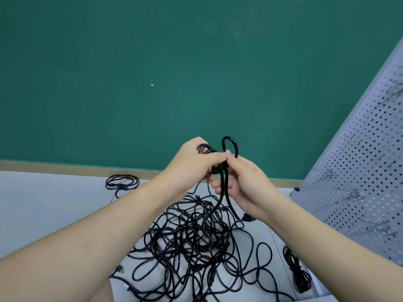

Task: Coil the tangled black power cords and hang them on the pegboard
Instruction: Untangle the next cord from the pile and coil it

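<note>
**Coil half wound, tail still in the tangle**

The coil [210, 159] hangs upright, its loops held above the tangled cords [192, 240] on the floor [43, 205]. Left hand [196, 160] fingers clamp it; right hand [244, 182] pinches the tail. Pulling could snag that tail and drag the tangle. The pegboard [359, 171] stands right.

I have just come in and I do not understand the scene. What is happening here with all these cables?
A person is coiling a black power cord. The left hand grips the small coil made so far, and the right hand pinches a fresh loop beside it. The cord's tail hangs down into a large tangled pile on the floor. Two bundled cords also lie there. The pegboard at the right carries no cord in view.
</note>
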